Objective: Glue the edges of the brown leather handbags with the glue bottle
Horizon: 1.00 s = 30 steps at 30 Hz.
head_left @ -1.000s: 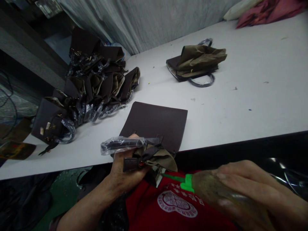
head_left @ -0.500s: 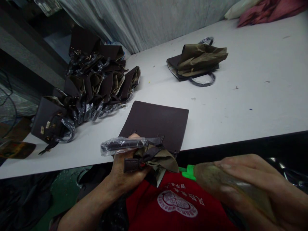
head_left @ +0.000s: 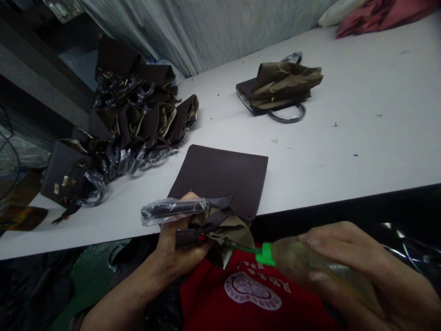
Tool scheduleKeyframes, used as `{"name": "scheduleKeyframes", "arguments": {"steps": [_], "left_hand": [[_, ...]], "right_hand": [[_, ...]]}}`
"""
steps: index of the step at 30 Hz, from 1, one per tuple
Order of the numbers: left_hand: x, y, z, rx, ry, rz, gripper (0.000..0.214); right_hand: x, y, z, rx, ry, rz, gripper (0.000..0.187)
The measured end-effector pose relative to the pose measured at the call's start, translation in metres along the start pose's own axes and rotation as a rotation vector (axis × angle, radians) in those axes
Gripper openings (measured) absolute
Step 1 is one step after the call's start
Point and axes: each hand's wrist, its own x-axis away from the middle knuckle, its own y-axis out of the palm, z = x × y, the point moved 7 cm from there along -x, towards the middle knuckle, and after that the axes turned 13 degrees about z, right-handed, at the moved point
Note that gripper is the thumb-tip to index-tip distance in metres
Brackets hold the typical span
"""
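A dark brown bag (head_left: 223,177) lies flat at the near edge of the white table (head_left: 361,138), its top hanging over the edge. My left hand (head_left: 175,243) is closed on the bag's top: a plastic-wrapped handle (head_left: 175,209), a brown strap and the olive lining (head_left: 230,227). My right hand (head_left: 358,266) is wrapped round a murky squeeze bottle (head_left: 303,266) with a green nozzle (head_left: 263,253). The nozzle's thin tip points left into the olive lining beside my left hand.
A heap of several similar brown bags (head_left: 124,124) with wrapped handles lies at the table's left. One more bag (head_left: 279,87) with its olive lining turned out lies further back. Red cloth (head_left: 379,16) sits at the far right corner. A grey curtain hangs behind.
The bottle in my right hand has shifted left, so its green tip reaches into the lining again after drawing back slightly. My left hand holds the bag as before.
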Motion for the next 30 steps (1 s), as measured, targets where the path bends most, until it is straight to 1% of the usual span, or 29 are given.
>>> {"name": "scheduleKeyframes", "arguments": {"steps": [1,3,6,7,10,11,14,15,16,18,20,21,23,26,28,30], "left_hand": [[-0.001,0.000,0.001,-0.002,-0.002,0.002,0.025],[-0.002,0.001,0.006,-0.007,0.011,-0.006,0.024],[-0.003,0.001,0.011,0.021,0.030,-0.007,0.023],[-0.003,0.000,0.011,0.015,0.029,-0.002,0.023],[-0.002,-0.003,0.009,-0.064,0.032,0.016,0.020],[-0.002,-0.003,0.007,-0.086,0.028,0.015,0.019],[-0.004,-0.004,0.008,-0.083,0.019,0.010,0.017],[-0.004,-0.003,0.009,-0.068,0.016,0.004,0.017],[-0.005,-0.003,0.011,-0.054,0.012,-0.001,0.017],[-0.007,-0.002,0.012,-0.045,0.001,-0.004,0.018],[-0.007,-0.003,0.013,-0.060,0.005,-0.003,0.017],[-0.007,-0.004,0.012,-0.075,0.009,-0.002,0.016],[-0.007,-0.005,0.011,-0.106,0.016,-0.017,0.015],[-0.005,-0.004,0.010,-0.120,0.019,-0.047,0.015],[-0.004,-0.004,0.010,-0.123,0.032,-0.044,0.015],[-0.006,-0.007,0.011,-0.158,0.068,-0.032,0.014]], "right_hand": [[-0.002,-0.003,0.001,0.042,-0.015,0.034,0.026],[-0.005,-0.004,0.005,0.092,-0.031,0.056,0.024],[-0.007,0.003,0.006,0.038,-0.058,-0.049,0.025],[-0.008,0.004,0.006,0.037,-0.067,-0.052,0.026],[-0.014,-0.003,0.010,0.086,-0.067,0.063,0.024],[-0.016,-0.003,0.012,0.078,-0.061,0.074,0.022],[-0.020,0.003,0.018,0.001,-0.053,-0.012,0.020],[-0.022,0.005,0.022,0.005,-0.046,-0.021,0.018],[-0.024,0.004,0.028,0.035,-0.033,0.002,0.015],[-0.030,-0.002,0.043,0.145,0.011,0.118,0.007],[-0.034,-0.007,0.055,0.222,0.045,0.206,0.005],[-0.035,-0.008,0.058,0.232,0.048,0.225,0.005],[-0.036,-0.007,0.060,0.209,0.028,0.203,0.005],[-0.035,-0.002,0.055,0.143,-0.030,0.123,0.005],[-0.034,-0.004,0.055,0.130,-0.033,0.155,0.005],[-0.033,-0.010,0.060,0.138,0.008,0.251,0.005]]}}
